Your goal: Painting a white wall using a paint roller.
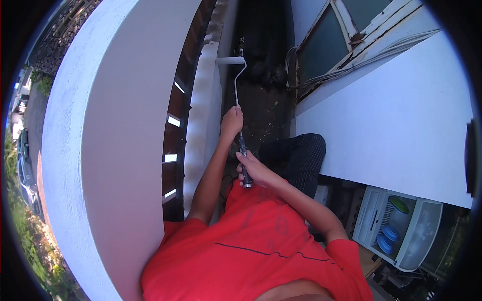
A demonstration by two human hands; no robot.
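A paint roller with a white sleeve (pixel 230 60) reaches away from me, its far end against the side of a low white wall (pixel 205 86). My left hand (pixel 232 120) is closed around the thin metal rod of its frame. Nearer my body, my right hand (pixel 253 168) holds the dark handle (pixel 246 177), whose metal end cap shows below the fingers. The low wall's top has brownish and grey stains, stronger towards its far end. Whether the sleeve carries wet paint, I cannot tell.
A slatted dark fence (pixel 177 139) and a thick wall (pixel 124 124) rise on the left. Dark bags (pixel 276 75) lie on the shaded ground ahead. Grey cables (pixel 331 77) run below a rusty window frame (pixel 348 22). A dish cabinet (pixel 408 233) with blue and green dishes stands at lower right.
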